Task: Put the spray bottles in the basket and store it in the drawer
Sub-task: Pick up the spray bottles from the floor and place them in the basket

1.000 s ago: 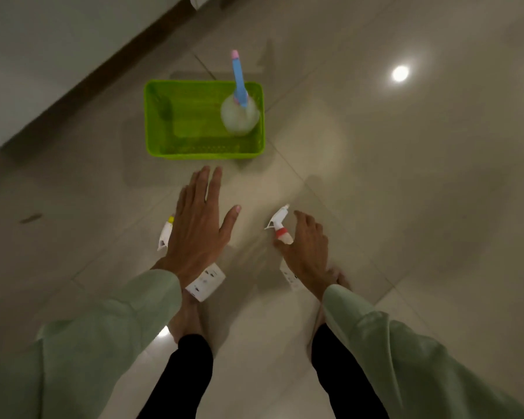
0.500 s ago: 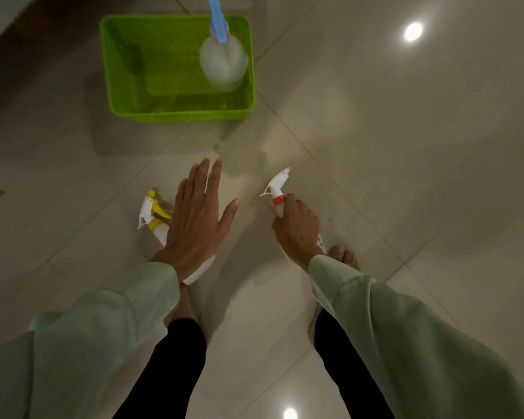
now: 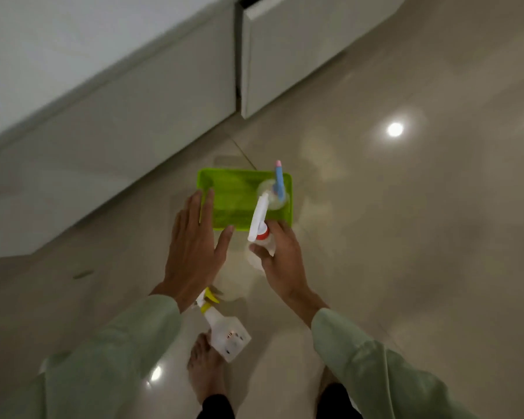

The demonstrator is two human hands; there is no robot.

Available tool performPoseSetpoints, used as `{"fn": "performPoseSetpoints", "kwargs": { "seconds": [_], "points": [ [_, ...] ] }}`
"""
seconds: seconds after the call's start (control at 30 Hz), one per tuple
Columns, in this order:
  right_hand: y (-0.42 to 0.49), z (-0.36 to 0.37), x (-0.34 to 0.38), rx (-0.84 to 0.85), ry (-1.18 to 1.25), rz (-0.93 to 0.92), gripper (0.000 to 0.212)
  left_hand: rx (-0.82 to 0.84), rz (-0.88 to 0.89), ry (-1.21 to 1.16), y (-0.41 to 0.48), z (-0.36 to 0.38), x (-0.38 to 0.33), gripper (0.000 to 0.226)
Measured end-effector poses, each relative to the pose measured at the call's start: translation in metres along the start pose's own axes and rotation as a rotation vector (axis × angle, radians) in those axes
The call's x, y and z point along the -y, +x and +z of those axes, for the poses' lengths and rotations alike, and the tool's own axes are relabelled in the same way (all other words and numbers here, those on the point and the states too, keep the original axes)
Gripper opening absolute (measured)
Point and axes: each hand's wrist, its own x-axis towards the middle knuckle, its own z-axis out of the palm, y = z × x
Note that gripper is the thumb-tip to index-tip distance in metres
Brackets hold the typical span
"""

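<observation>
A green basket (image 3: 229, 195) sits on the tiled floor with a blue-topped spray bottle (image 3: 278, 189) standing in its right end. My right hand (image 3: 282, 258) grips a red-collared spray bottle (image 3: 259, 225) and holds it lifted at the basket's near right corner, nozzle pointing over the basket. My left hand (image 3: 194, 252) is open and flat, fingers spread, hovering over the basket's near left edge and holding nothing. A yellow-collared spray bottle (image 3: 224, 328) lies on the floor below my left wrist, next to my bare foot.
White cabinet fronts run along the back left, and a drawer front (image 3: 300, 46) stands slightly ajar at the top middle. My bare feet (image 3: 206, 367) are at the bottom of the view. Glossy tiled floor extends to the right with ceiling light reflections.
My right hand has lifted the red-collared bottle off the floor and carried it up to the basket. My left hand moved forward, away from the yellow-collared bottle. The view has tilted up toward the cabinets.
</observation>
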Motion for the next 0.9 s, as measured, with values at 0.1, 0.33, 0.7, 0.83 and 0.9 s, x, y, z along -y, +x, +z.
{"fn": "performPoseSetpoints", "kwargs": {
  "seconds": [0.1,0.33,0.7,0.83,0.9],
  "points": [
    [0.033,0.02,0.025,-0.047,0.065,-0.076,0.034,-0.016,0.017,0.042,0.022,-0.017,0.016,0.069],
    [0.115,0.073,0.016,-0.113,0.145,-0.05,0.034,-0.041,0.019,0.075,0.068,-0.003,0.058,0.066],
    [0.156,0.136,-0.031,-0.077,0.14,-0.127,0.027,-0.043,-0.066,0.064,0.093,0.049,0.106,0.067],
    [0.156,0.142,-0.035,-0.09,0.154,-0.134,0.026,-0.031,-0.102,0.058,0.085,0.054,0.11,0.066],
    [0.154,0.143,-0.036,-0.072,0.155,-0.121,0.027,-0.026,-0.108,0.045,0.081,0.054,0.109,0.066]
  ]
}}
